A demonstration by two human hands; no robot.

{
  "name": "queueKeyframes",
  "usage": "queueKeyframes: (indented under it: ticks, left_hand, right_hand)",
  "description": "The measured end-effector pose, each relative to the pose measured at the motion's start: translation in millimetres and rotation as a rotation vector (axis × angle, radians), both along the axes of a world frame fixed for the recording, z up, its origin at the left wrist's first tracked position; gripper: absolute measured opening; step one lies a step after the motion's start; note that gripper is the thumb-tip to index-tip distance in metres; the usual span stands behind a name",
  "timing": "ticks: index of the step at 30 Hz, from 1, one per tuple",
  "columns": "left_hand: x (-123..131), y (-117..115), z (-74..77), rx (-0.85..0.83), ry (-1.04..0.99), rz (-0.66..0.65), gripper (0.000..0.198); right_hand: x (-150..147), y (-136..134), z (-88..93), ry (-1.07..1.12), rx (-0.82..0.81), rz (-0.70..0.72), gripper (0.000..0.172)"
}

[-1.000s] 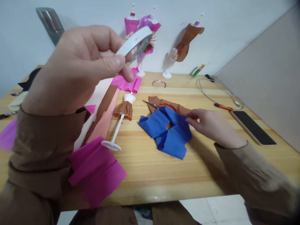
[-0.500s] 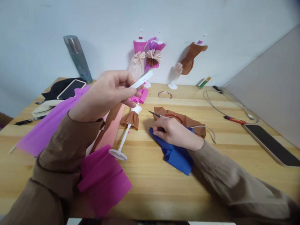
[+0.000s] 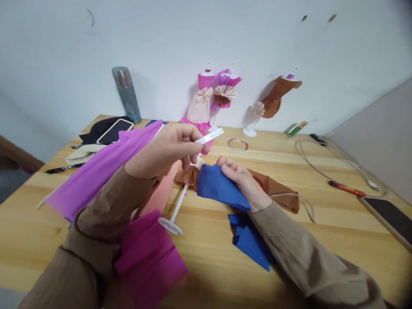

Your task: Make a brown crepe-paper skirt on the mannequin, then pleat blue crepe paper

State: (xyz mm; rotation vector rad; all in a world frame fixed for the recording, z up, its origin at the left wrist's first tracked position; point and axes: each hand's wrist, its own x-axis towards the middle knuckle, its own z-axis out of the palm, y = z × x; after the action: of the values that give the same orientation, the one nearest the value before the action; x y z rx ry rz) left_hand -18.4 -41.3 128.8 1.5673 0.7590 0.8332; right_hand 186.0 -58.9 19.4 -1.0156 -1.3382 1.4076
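Note:
My left hand (image 3: pixel 165 150) is raised over the table and pinches a white roll of tape (image 3: pixel 210 135), seen edge-on. My right hand (image 3: pixel 242 181) grips a piece of blue crepe paper (image 3: pixel 221 187) and lifts one end off the wooden table (image 3: pixel 325 232); the rest of the blue paper trails down onto the table. Just below the tape lies a small white mannequin stand (image 3: pixel 176 210) with a brown paper skirt (image 3: pixel 189 175), tipped on its side between my hands.
Purple (image 3: pixel 99 170), magenta (image 3: pixel 150 261) and peach paper sheets lie at the left. Brown paper (image 3: pixel 279 194) and red-handled scissors lie behind my right hand. Dressed mannequins (image 3: pixel 211 95), a grey flask (image 3: pixel 126 94), a tape ring (image 3: pixel 238 144), cables, a screwdriver (image 3: pixel 346 188) and phones (image 3: pixel 394 219) line the back and right.
My left hand has lowered with the tape roll toward the table's middle. My right hand has slid left over the blue paper, gripped it and lifted one end. The view has tilted upward.

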Motion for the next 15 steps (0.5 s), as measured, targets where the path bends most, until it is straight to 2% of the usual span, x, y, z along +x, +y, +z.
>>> queueKeyframes:
  ticks: [3, 8, 15]
  left_hand:
    - [1.3, 1.3, 0.1, 0.005, 0.023, 0.003, 0.012]
    - [-0.8, 5.1, -1.5, 0.016, 0.026, -0.003, 0.013]
    - [0.0, 7.8, -3.5, 0.006, 0.057, -0.002, 0.011]
  right_hand:
    - [1.9, 2.4, -9.3, 0.045, -0.049, -0.059, 0.041]
    - [-3.0, 4.2, -28.6, -0.037, -0.049, -0.135, 0.026]
    - [-7.1, -2.7, -26.3, -0.222, -0.004, -0.001, 0.009]
